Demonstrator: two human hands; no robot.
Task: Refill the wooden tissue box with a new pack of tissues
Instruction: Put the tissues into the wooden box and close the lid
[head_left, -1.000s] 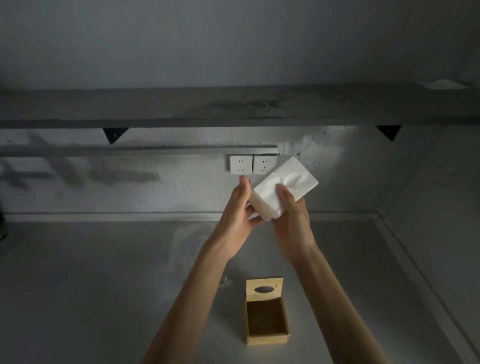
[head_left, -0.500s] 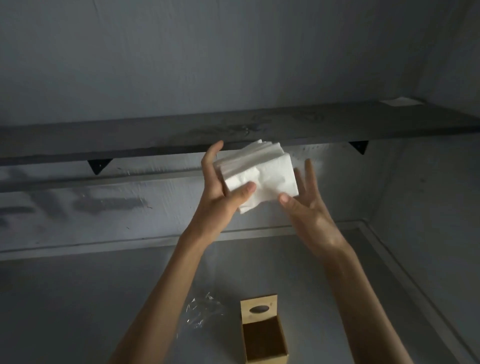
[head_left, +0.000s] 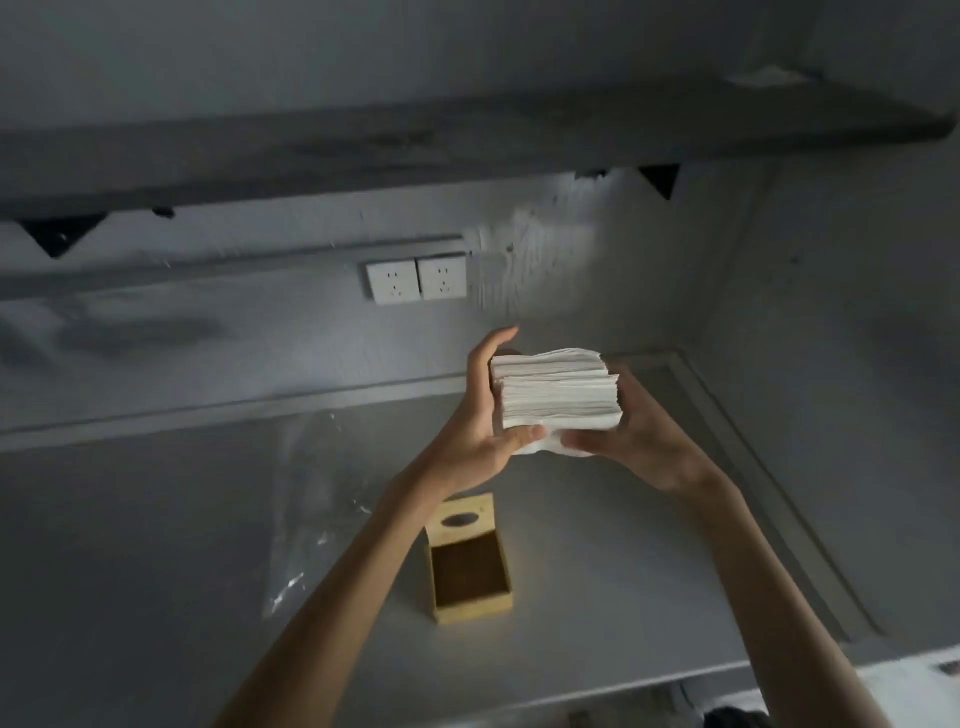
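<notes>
A thick white stack of tissues (head_left: 558, 392) is held in the air between both hands, its layered edges facing me. My left hand (head_left: 480, 415) grips its left side, fingers curled over the top, thumb under the front. My right hand (head_left: 639, 441) holds the right side and underside. Below them the wooden tissue box (head_left: 470, 564) lies on the grey counter (head_left: 623, 571), open and dark inside, with its lid, which has an oval slot, tipped back at the far end.
A clear plastic wrapper (head_left: 317, 499) lies on the counter left of the box. A dark shelf (head_left: 467, 140) runs overhead and two white sockets (head_left: 415, 280) sit on the back wall. The counter meets a side wall at right.
The stack has come down from shelf height to above the counter. My right hand, apart from it half a second ago, now grips its right side, and the stack is turned edge-on.
</notes>
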